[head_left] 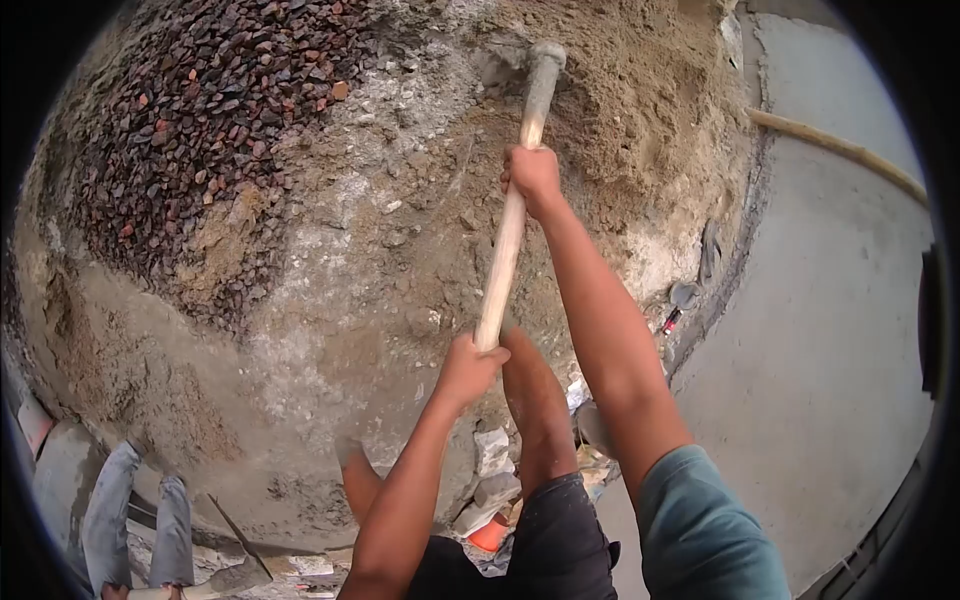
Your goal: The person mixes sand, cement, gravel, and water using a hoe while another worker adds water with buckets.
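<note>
A long-handled hoe (508, 245) reaches away from me, its pale wooden shaft greyed with cement near the head. Its blade is partly buried in the brown sand (650, 90) at the top of the view. My right hand (533, 178) is wrapped round the upper shaft, not far below the head. Lower down, my left hand (472, 368) grips the shaft close to its near end. Both arms are stretched forward over my legs. Grey, damp mixed ground (350, 290) lies beneath the handle.
Dark reddish gravel (220, 120) is heaped at the upper left. Another person's jeans legs (110, 510) stand at the lower left, beside a second long-handled tool (235, 578). On the right are a smooth concrete floor (810, 330) and a wooden pole (840, 148). Broken rubble (492, 488) lies by my feet.
</note>
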A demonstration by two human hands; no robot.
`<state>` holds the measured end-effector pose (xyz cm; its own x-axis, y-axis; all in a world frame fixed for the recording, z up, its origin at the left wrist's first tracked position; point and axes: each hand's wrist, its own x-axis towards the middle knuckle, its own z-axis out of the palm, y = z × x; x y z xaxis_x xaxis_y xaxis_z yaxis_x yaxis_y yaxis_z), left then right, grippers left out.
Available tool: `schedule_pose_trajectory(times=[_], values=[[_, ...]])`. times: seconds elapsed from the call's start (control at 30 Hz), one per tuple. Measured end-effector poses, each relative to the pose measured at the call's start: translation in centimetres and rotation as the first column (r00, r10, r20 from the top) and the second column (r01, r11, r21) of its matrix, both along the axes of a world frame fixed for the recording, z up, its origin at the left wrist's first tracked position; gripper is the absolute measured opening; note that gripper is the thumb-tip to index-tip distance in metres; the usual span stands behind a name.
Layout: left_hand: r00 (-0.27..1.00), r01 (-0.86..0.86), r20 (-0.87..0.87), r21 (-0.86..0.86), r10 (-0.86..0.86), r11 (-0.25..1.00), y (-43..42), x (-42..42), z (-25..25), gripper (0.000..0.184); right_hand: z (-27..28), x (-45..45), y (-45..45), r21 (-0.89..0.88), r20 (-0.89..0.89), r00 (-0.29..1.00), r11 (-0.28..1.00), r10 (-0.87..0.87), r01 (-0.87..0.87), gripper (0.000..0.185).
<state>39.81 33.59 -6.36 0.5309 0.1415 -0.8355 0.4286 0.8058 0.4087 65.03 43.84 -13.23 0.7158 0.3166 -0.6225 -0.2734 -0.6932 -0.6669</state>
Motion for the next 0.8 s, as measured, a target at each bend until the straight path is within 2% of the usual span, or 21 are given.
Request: schedule_pose_trajectory(times=[0.03, 0.07, 0.1, 0.13, 0.2, 0.27, 0.37, 0.43, 0.47, 0.53, 0.6, 0.63, 0.67, 0.73, 0.8], values=[[0.999, 0.018, -0.033, -0.010, -0.018, 1.000, -0.6, -1.5, 0.3, 0.012, -3.7, -1.8, -1.7, -0.147, -0.023, 1.000, 0.989, -0.019, 0.016, 0.013], [0.997, 0.034, -0.064, -0.010, -0.034, 0.999, -0.5, -3.2, 0.2, 0.011, -5.0, -3.2, -2.2, -0.202, -0.031, 0.999, 0.979, -0.021, 0.014, 0.014], [0.995, 0.047, -0.089, -0.003, -0.047, 0.999, 0.3, -4.2, 0.1, 0.011, -4.9, -3.4, -1.5, -0.170, -0.077, 0.996, 0.985, -0.043, 0.029, 0.013], [0.997, 0.066, -0.029, -0.031, -0.067, 0.997, 0.7, -5.3, 0.2, 0.011, -4.5, -3.7, -1.7, -0.150, -0.124, 0.990, 0.987, -0.073, 0.054, 0.013], [0.999, 0.024, -0.047, -0.060, -0.027, 0.998, -0.7, -6.6, 2.1, 0.012, -2.7, -5.2, -2.9, -0.167, -0.198, 0.970, 0.980, -0.142, 0.110, 0.012], [1.000, -0.003, -0.026, -0.031, 0.002, 1.000, -2.9, -9.1, 2.9, 0.012, -1.0, -8.3, -4.3, -0.209, -0.216, 0.963, 0.971, -0.163, 0.118, 0.011], [0.997, 0.048, -0.048, -0.173, -0.057, 0.984, -0.5, -15.3, 5.5, 0.011, -1.3, -13.7, -5.9, -0.180, -0.226, 0.955, 0.972, -0.192, 0.153, 0.010], [0.991, 0.099, -0.071, -0.171, -0.112, 0.980, 0.1, -18.9, 6.3, 0.010, -1.8, -17.3, -6.8, -0.158, -0.210, 0.946, 0.964, -0.246, 0.215, 0.012], [0.987, 0.121, -0.086, -0.183, -0.139, 0.976, -0.3, -20.3, 7.0, 0.010, -1.0, -18.8, -7.5, -0.144, -0.238, 0.940, 0.966, -0.243, 0.213, 0.011], [0.973, 0.209, -0.107, 0.024, -0.205, 0.978, -2.1, -23.3, 8.7, 0.010, 1.6, -22.0, -9.1, -0.133, -0.263, 0.928, 0.963, -0.264, 0.236, 0.009], [0.941, 0.260, -0.216, -0.034, -0.261, 0.965, -1.4, -25.0, 13.5, 0.011, 3.5, -26.2, -10.7, -0.191, -0.298, 0.916, 0.957, -0.268, 0.218, 0.008], [0.919, 0.248, -0.288, -0.109, -0.270, 0.963, -2.8, -27.3, 13.7, 0.012, 3.3, -28.9, -11.9, -0.201, -0.320, 0.904, 0.953, -0.282, 0.226, 0.004], [0.888, 0.233, -0.359, -0.183, -0.286, 0.955, -4.1, -30.3, 13.9, 0.013, 2.9, -32.3, -13.2, -0.170, -0.265, 0.927, 0.959, -0.265, 0.225, 0.008], [0.787, 0.366, -0.413, -0.287, -0.459, 0.885, -5.1, -34.6, 14.9, 0.018, 5.4, -38.2, -14.3, -0.223, -0.277, 0.930, 0.958, -0.240, 0.181, 0.019], [0.785, 0.432, -0.437, -0.122, -0.439, 0.894, -7.3, -39.4, 16.2, 0.022, 7.9, -42.4, -15.5, -0.184, -0.466, 0.818, 0.941, -0.338, 0.285, 0.020]])
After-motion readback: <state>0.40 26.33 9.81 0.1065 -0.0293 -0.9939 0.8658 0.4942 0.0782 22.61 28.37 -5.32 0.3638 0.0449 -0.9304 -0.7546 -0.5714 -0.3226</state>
